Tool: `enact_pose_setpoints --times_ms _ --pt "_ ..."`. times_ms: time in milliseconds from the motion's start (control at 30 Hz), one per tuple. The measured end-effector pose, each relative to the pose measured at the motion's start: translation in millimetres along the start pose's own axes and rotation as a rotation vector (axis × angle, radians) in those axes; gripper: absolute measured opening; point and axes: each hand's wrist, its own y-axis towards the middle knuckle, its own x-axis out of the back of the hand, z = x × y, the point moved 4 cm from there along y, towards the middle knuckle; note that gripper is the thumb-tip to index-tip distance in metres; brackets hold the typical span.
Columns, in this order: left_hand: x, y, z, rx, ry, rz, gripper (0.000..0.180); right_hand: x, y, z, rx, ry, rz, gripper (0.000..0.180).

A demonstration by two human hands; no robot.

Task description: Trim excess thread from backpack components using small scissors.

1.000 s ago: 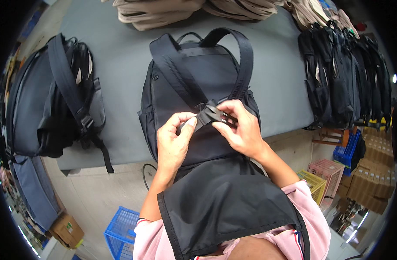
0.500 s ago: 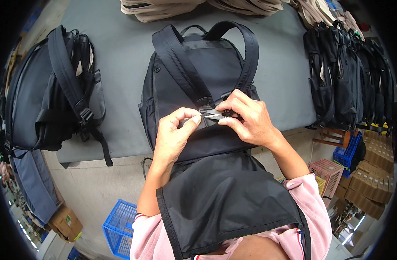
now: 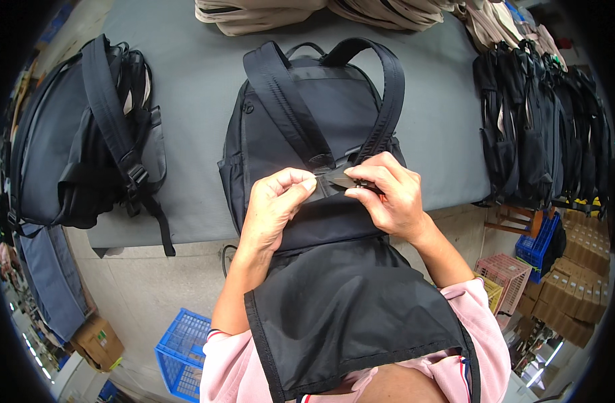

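A black backpack (image 3: 307,127) lies on the table with its back panel and two padded shoulder straps (image 3: 279,94) facing up. Over the strap ends at its middle, my right hand (image 3: 391,191) grips small thread snips (image 3: 341,177), their grey blades pointing left. My left hand (image 3: 275,205) is closed in a pinch beside the webbing (image 3: 319,191). Whatever lies between those fingertips is too small to make out. The snips' handle is mostly covered by my right fingers.
Another black backpack (image 3: 79,134) stands on the grey table (image 3: 193,134) at left. Beige bags (image 3: 260,15) are stacked at the far edge, several black bags (image 3: 543,121) at right. Crates, one blue (image 3: 181,349), and cardboard boxes (image 3: 576,289) stand below.
The snips have turned in my right hand, and their bright blades now look darker and less spread. Both hands remain at the strap ends. The whole view has shifted slightly.
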Motion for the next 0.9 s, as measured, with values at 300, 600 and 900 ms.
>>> enact_pose_setpoints --times_ms 300,600,900 --pt "5.3 13.7 -58.8 -0.410 0.194 -0.051 0.019 2.1 18.2 19.0 -0.051 0.098 -0.081 0.026" --pt "130.5 -27.8 -7.3 -0.590 0.803 -0.559 0.036 -57.4 -4.3 37.3 -0.201 0.354 0.373 0.037" --pt "105.5 -32.2 33.5 -0.054 1.067 -0.621 0.043 -114.5 -26.0 58.5 -0.189 0.155 0.810 0.058"
